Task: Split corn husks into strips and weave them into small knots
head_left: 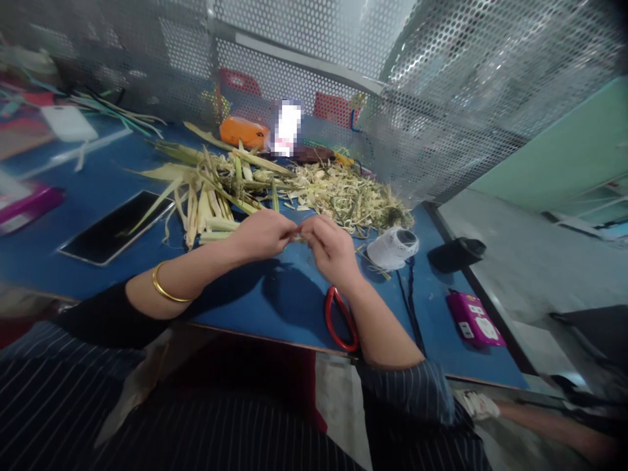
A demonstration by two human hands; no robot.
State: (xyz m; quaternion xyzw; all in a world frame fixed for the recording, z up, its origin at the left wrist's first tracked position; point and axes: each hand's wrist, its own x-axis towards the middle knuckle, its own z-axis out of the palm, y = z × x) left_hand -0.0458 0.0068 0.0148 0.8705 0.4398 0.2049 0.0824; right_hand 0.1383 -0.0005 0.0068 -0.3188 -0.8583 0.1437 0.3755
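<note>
A: Both the left hand and the right hand pinch one small pale strip between fingertips, above the blue table.

B: It looks light, thin and easily torn; best held near its ends. Leaf pile behind, red scissors beneath the wrist.

Leaf-strewn blue table

One phone, one thread spool, two hands — one scissors.
</note>
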